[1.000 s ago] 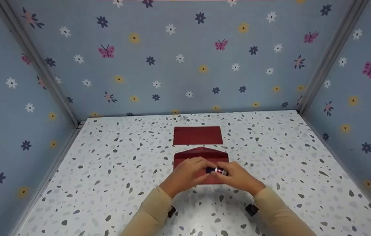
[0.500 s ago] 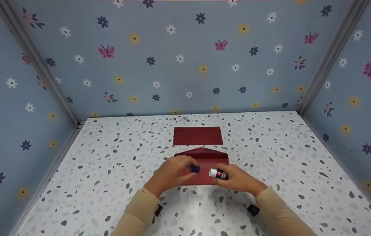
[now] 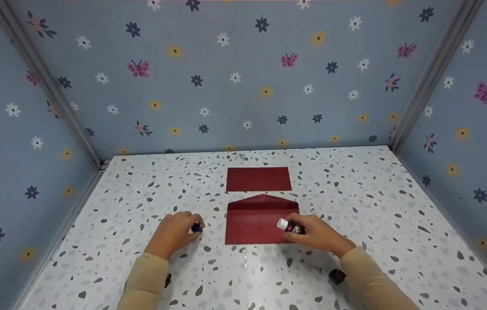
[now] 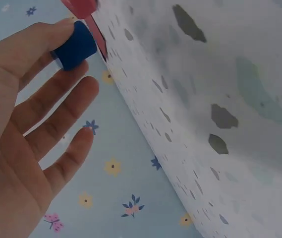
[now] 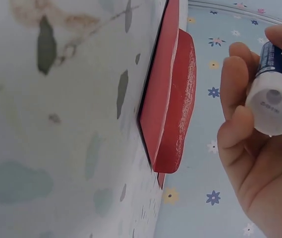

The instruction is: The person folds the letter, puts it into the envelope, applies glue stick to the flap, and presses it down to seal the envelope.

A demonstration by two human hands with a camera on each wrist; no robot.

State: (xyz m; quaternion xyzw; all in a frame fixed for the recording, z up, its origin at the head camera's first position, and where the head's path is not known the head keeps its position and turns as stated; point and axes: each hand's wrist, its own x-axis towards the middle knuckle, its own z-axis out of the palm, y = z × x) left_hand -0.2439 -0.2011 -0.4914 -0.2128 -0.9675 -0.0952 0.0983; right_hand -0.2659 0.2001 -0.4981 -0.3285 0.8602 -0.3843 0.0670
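Observation:
My left hand (image 3: 174, 234), out to the left of the envelope, pinches a dark blue cap (image 4: 77, 47) between thumb and fingertips; its other fingers are spread loosely in the left wrist view. In my right hand (image 3: 320, 234) is an uncapped glue stick (image 3: 291, 226), dark-labelled with a white end pointing left in the head view. Fingers and thumb curl round its body, above the right part of a red envelope (image 3: 250, 226). That envelope lies on the table, its pointed flap (image 3: 263, 202) open on the far side. The right wrist view shows the glue stick's white end (image 5: 273, 111) close up.
Behind the envelope lies a flat red rectangular piece (image 3: 258, 179), perhaps paper or another envelope. The speckled white table (image 3: 149, 189) is bordered by blue flowered panels (image 3: 243, 99) at the back and both sides. Dark wrist-worn devices sit under both forearms.
The cap has come off the glue stick. My left hand has carried it left, away from the envelope, while my right hand keeps the glue stick in nearly the same place.

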